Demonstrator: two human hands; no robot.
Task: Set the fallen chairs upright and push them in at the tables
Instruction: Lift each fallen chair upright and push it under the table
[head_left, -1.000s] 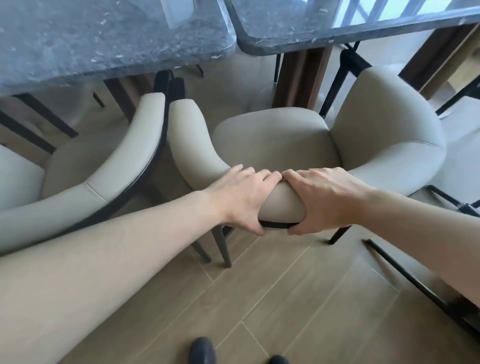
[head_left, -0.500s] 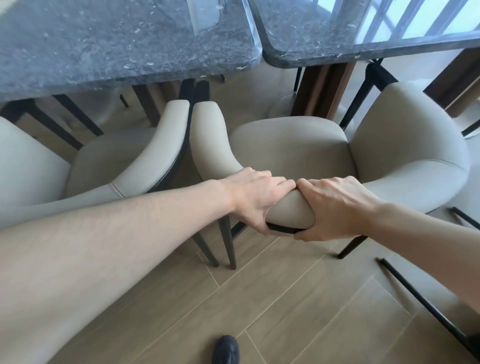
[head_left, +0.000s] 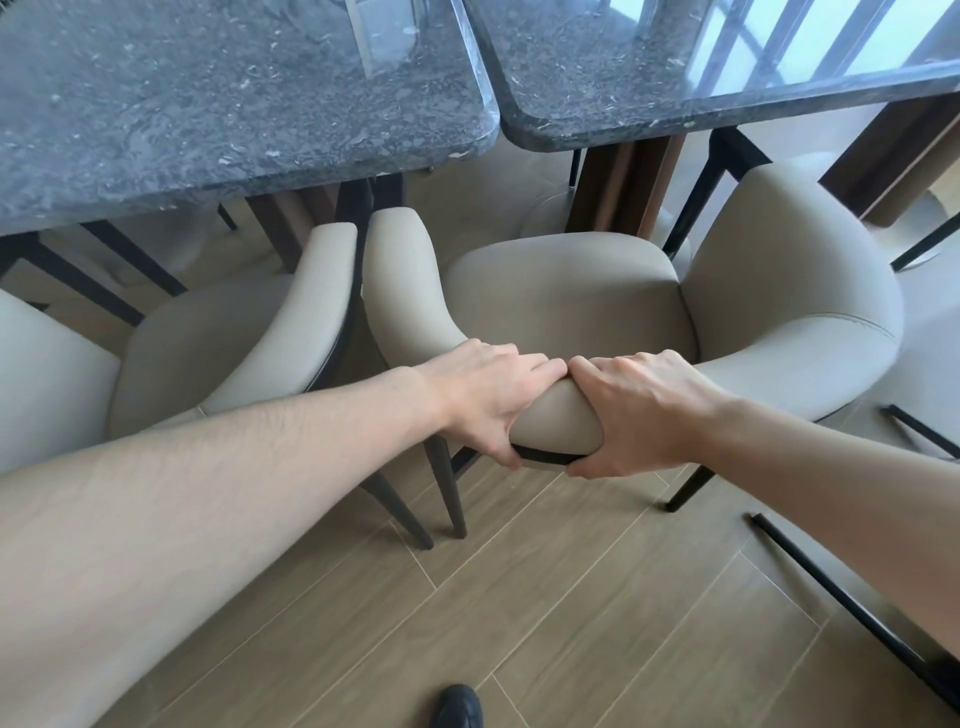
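A beige padded chair (head_left: 566, 291) with dark legs stands upright on the wooden floor, facing the right dark stone table (head_left: 597, 98). My left hand (head_left: 493, 395) and my right hand (head_left: 644, 410) both grip the top of its curved backrest side by side, fingers over the top and thumbs under the dark lower rim. The seat's front edge sits close to the table's brown pedestal. A second beige chair (head_left: 218, 338) stands upright to the left, partly tucked under the left stone table (head_left: 234, 104), its armrest almost touching the held chair's.
A narrow gap separates the two tables. Dark metal legs (head_left: 841, 608) of another piece of furniture lie across the floor at the right. My dark shoe (head_left: 457, 706) shows at the bottom edge. Open wooden floor lies behind the chair.
The held chair has slid forward toward the right table with both hands still gripping its backrest. The tables now fill more of the view.
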